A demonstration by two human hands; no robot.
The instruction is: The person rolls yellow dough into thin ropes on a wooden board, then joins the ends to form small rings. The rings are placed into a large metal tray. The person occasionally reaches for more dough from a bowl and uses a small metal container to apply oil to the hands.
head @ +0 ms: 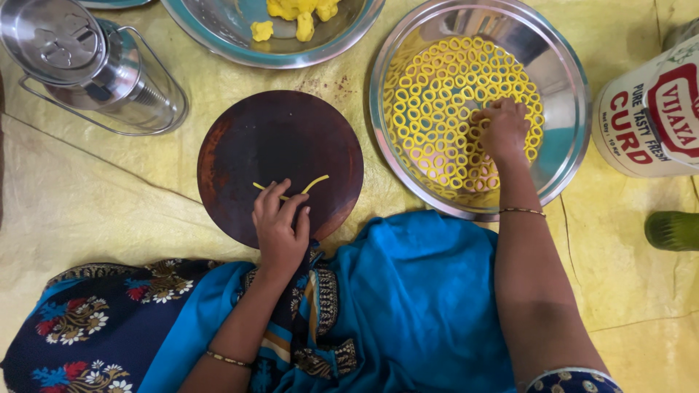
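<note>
Yellow cloth floor; left hand [280, 227] flat, fingers pressing dough strand [291, 189] on round board [240, 145]; right hand [502, 129] seemingly pinching ring in steel tray [568, 65].

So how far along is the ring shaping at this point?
Done: the steel plate is largely covered with yellow dough rings. In hand: the right hand rests on those rings, while the left hand presses a thin dough strip on the round board. Left: yellow dough lumps sit in the bowl above, and the strip is not yet a ring.
</note>
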